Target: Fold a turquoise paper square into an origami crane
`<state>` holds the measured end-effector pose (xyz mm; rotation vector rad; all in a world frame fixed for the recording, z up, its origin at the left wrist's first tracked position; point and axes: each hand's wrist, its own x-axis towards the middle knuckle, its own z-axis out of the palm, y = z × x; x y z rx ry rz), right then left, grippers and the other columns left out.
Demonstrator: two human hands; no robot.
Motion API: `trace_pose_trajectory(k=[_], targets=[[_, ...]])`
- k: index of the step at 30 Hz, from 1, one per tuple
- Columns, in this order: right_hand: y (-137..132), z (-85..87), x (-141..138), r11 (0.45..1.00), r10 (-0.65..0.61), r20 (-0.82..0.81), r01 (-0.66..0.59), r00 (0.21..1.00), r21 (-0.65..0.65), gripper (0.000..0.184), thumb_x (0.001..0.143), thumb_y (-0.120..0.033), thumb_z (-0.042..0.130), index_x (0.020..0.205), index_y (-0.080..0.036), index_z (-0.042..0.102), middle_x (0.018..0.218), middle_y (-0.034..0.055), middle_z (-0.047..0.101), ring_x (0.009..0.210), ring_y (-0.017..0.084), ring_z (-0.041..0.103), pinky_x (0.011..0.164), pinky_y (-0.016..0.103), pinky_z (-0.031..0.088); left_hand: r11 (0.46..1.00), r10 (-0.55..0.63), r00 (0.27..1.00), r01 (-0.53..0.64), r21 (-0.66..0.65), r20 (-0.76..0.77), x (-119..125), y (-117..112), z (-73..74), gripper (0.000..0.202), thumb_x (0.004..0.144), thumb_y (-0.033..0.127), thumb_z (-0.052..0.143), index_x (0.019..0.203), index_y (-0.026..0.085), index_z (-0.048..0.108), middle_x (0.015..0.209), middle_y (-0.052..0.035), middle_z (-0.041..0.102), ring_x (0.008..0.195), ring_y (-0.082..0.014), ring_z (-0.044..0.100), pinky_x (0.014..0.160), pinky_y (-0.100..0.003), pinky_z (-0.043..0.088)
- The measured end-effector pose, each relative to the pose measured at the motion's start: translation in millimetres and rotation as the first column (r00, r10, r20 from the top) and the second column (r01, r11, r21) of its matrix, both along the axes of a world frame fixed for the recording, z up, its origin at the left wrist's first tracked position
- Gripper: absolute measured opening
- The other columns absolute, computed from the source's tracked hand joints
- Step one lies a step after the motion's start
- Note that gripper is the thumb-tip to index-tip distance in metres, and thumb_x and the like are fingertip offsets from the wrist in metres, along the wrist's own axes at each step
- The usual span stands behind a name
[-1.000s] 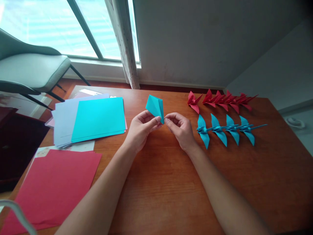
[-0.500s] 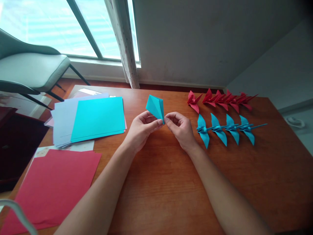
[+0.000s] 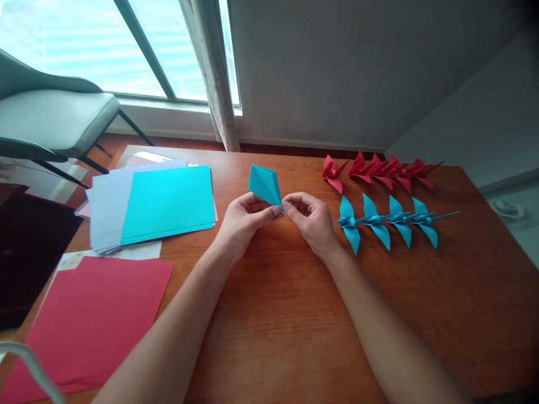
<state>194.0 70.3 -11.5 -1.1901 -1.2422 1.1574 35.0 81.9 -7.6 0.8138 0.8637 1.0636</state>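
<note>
A folded blue origami paper (image 3: 264, 185), kite-shaped with its narrow point downward, is held up above the table between both hands. My left hand (image 3: 249, 217) pinches it near the lower point, thumb in front and fingers behind. From the other side, my right hand (image 3: 309, 216) has thumb and fingertips closed on the narrow tip. The fingers cover the very end of the point. To the right lie several blue paper cranes (image 3: 370, 219) in a row, and behind them a row of red paper cranes (image 3: 373, 168).
Blue sheets (image 3: 170, 205) lie on white sheets (image 3: 105, 207) at the table's left, with red paper (image 3: 96, 322) nearer me. A pale curved tube (image 3: 31, 362) crosses the lower left corner. A chair (image 3: 59, 118) stands beyond the wooden table (image 3: 269, 336), beside the window.
The folded paper's wide upper end has tilted slightly to the left. Both hands keep their pinch near the lower point, almost in the same place.
</note>
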Motion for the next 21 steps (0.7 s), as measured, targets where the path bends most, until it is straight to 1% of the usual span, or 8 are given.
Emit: trace_pose_trajectory(k=[4,9,12,15,18,21], targets=[[0.8,-0.8,1.1,1.0,0.002,0.02,-0.002,1.0,-0.021,0.027,0.08,-0.047,0.073,0.085,-0.02,0.069,0.07,-0.0008,0.066,0.064,0.013,0.06,0.057,0.026,0.048,1.0,-0.006,0.999,0.006,0.003,-0.031,-1.6,0.5,0.6,0.028,0.064,0.024,0.091,0.084,0.015,0.074,0.083,-0.0053,0.077,0.077,-0.017,0.072,0.078,-0.031,0.058],[1.6,-1.2,1.9,1.0,0.012,0.031,-0.012,0.999,-0.015,0.025,0.081,-0.046,0.073,0.085,-0.021,0.069,0.071,-0.0009,0.066,0.066,0.013,0.06,0.06,0.027,0.049,1.0,0.008,0.999,-0.008,0.004,-0.052,-1.5,0.2,0.5,0.029,0.063,0.026,0.092,0.082,0.015,0.073,0.08,-0.0055,0.077,0.074,-0.0173,0.072,0.076,-0.031,0.058],[1.6,-1.9,2.1,1.0,0.018,0.024,-0.018,1.0,-0.013,0.022,0.081,-0.042,0.073,0.086,-0.021,0.069,0.071,-0.0014,0.063,0.065,0.013,0.057,0.059,0.026,0.047,1.0,0.017,0.999,-0.017,0.004,-0.03,-1.3,0.0,0.9,0.03,0.062,0.026,0.092,0.084,0.015,0.074,0.083,-0.0052,0.077,0.074,-0.0163,0.071,0.077,-0.03,0.058],[0.8,-2.0,2.1,1.0,0.016,0.041,-0.015,0.999,-0.011,0.02,0.082,-0.04,0.071,0.088,-0.021,0.069,0.068,-0.0024,0.06,0.062,0.012,0.053,0.056,0.026,0.043,1.0,0.013,1.0,-0.013,-0.001,-0.025,-1.8,0.2,2.6,0.029,0.066,0.027,0.09,0.087,0.015,0.074,0.087,-0.0056,0.077,0.075,-0.015,0.071,0.077,-0.028,0.056],[-0.8,-0.8,1.6,1.0,0.002,0.064,-0.003,0.998,0.007,0.019,0.085,-0.039,0.068,0.09,-0.021,0.069,0.068,-0.0025,0.06,0.061,0.012,0.053,0.055,0.026,0.043,0.999,0.012,1.0,-0.013,-0.029,-0.014,-3.0,0.7,4.6,0.024,0.073,0.031,0.086,0.086,0.015,0.072,0.084,-0.0054,0.077,0.076,-0.0149,0.072,0.073,-0.025,0.055],[-3.1,1.7,0.5,0.997,-0.045,0.103,0.038,0.994,0.064,0.017,0.088,-0.037,0.066,0.094,-0.022,0.069,0.077,-0.0002,0.065,0.068,0.013,0.057,0.06,0.027,0.046,0.997,0.026,0.999,-0.025,-0.077,0.024,-4.0,1.5,5.9,0.024,0.074,0.033,0.085,0.08,0.015,0.07,0.078,-0.0047,0.075,0.075,-0.0141,0.072,0.072,-0.023,0.054]])
